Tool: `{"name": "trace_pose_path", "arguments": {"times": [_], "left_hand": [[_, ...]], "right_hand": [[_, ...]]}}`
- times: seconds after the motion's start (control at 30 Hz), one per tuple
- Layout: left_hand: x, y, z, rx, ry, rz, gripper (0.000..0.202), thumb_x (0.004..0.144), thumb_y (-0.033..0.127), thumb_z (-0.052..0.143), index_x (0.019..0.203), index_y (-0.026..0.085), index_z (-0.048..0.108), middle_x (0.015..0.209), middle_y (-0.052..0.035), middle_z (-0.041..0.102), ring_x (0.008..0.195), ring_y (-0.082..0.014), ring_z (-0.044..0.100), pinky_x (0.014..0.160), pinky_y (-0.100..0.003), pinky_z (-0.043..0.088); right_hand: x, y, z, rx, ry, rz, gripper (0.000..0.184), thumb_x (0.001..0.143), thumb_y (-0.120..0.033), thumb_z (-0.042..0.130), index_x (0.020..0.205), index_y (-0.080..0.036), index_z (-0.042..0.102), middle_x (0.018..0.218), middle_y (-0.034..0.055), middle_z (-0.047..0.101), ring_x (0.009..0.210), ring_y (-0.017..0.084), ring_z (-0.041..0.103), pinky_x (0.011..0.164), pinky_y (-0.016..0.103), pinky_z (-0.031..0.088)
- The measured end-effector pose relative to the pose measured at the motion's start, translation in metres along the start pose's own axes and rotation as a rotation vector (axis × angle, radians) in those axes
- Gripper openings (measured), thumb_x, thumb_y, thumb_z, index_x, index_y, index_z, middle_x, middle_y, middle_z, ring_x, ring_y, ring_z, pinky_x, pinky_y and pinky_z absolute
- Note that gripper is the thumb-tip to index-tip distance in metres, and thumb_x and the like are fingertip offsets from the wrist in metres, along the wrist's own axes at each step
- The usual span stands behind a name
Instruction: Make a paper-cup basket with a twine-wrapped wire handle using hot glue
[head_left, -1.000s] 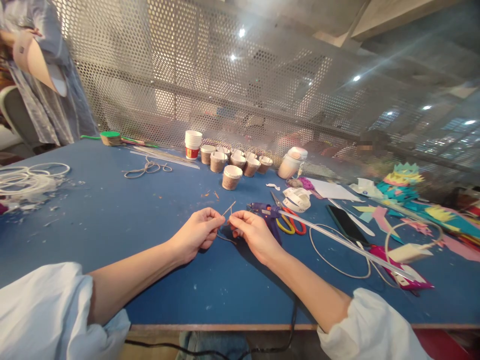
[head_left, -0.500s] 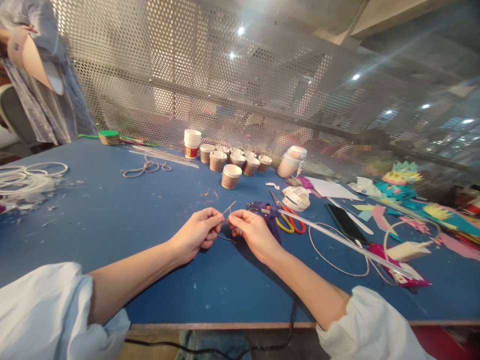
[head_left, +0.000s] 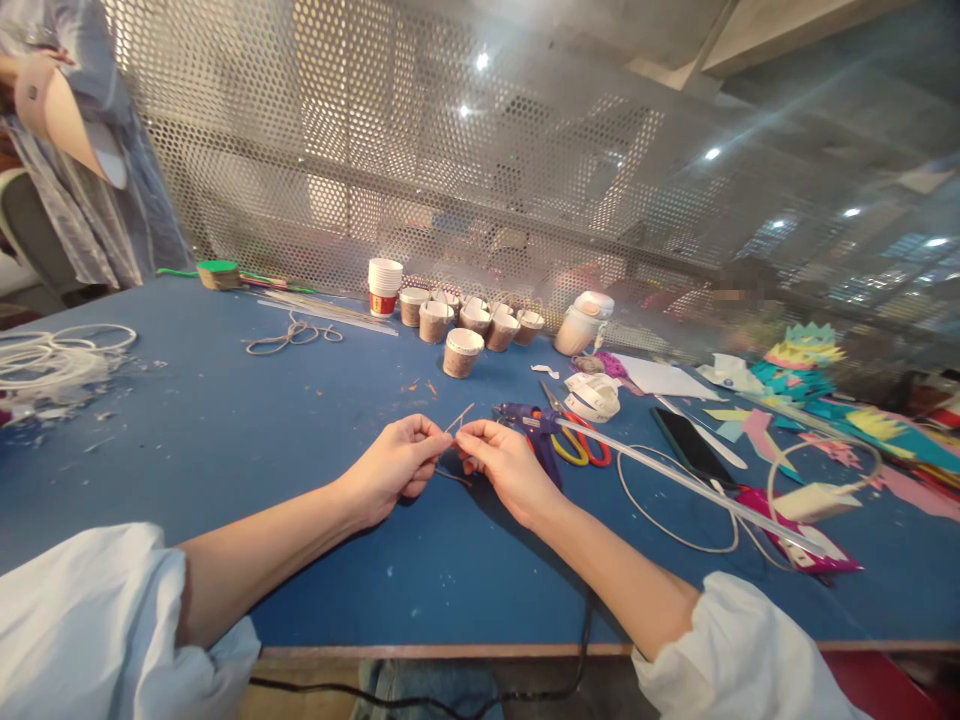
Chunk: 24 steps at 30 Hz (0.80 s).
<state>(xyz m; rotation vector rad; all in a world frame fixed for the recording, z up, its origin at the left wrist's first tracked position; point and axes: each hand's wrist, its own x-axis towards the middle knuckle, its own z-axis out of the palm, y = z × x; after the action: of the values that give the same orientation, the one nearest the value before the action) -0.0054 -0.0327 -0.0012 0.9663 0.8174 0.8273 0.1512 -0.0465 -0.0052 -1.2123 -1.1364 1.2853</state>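
Note:
Over the middle of the blue table (head_left: 225,440), my left hand (head_left: 394,465) and my right hand (head_left: 506,465) meet fingertip to fingertip. Both pinch a thin piece of brownish string (head_left: 459,417); one short end sticks up and to the right above the fingers, and a dark strand hangs below between the hands. Just behind my right hand lies a purple glue gun (head_left: 529,418), with red-and-yellow scissors (head_left: 576,443) beside it.
Several small paper cups (head_left: 463,353) and a white cup stack (head_left: 385,287) stand at the back by a perforated metal screen. White rings (head_left: 52,357) lie far left. A phone (head_left: 690,447), clear sticks, cable and coloured paper crowns (head_left: 802,365) crowd the right. A person stands at the back left.
My two hands have drawn slightly closer together on the string; otherwise nothing has shifted.

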Motion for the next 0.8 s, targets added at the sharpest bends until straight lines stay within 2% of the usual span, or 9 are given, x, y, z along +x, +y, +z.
{"name": "trace_pose_path", "arguments": {"times": [0.1,0.4,0.67,0.8], "left_hand": [[0.0011,-0.0005,-0.0001,-0.004,-0.002,0.003,0.023,0.079,0.028,0.064,0.073,0.019,0.044,0.050,0.0093,0.039,0.036,-0.0009,0.023,0.034,-0.015,0.011],[0.0017,-0.0021,-0.0021,0.013,-0.016,0.006,0.020,0.083,0.029,0.059,0.072,0.017,0.046,0.054,0.0066,0.043,0.038,-0.0010,0.025,0.035,-0.014,0.011],[0.0031,-0.0019,-0.0039,0.001,-0.037,0.002,0.023,0.081,0.033,0.061,0.073,0.017,0.048,0.057,0.0067,0.041,0.039,-0.0004,0.023,0.036,-0.015,0.010],[0.0012,0.0000,-0.0029,0.006,-0.018,-0.004,0.023,0.078,0.032,0.066,0.075,0.017,0.048,0.050,0.0103,0.032,0.038,-0.0008,0.019,0.036,-0.016,0.009]], "right_hand": [[0.0002,0.0002,0.0000,-0.001,-0.003,-0.002,0.025,0.065,-0.038,0.076,0.072,-0.017,0.064,0.064,-0.0019,0.058,0.060,0.011,0.048,0.059,0.028,0.037],[0.0003,0.0010,-0.0009,-0.020,-0.006,-0.014,0.023,0.066,-0.037,0.074,0.072,-0.017,0.064,0.065,-0.0017,0.058,0.060,0.011,0.048,0.059,0.028,0.037],[0.0000,0.0004,-0.0005,-0.015,-0.001,-0.011,0.025,0.064,-0.038,0.075,0.072,-0.017,0.064,0.065,-0.0012,0.058,0.064,0.012,0.049,0.060,0.028,0.038],[-0.0006,-0.0001,-0.0002,-0.021,-0.008,-0.007,0.026,0.064,-0.039,0.075,0.071,-0.017,0.064,0.064,-0.0015,0.057,0.062,0.012,0.049,0.060,0.028,0.038]]}}
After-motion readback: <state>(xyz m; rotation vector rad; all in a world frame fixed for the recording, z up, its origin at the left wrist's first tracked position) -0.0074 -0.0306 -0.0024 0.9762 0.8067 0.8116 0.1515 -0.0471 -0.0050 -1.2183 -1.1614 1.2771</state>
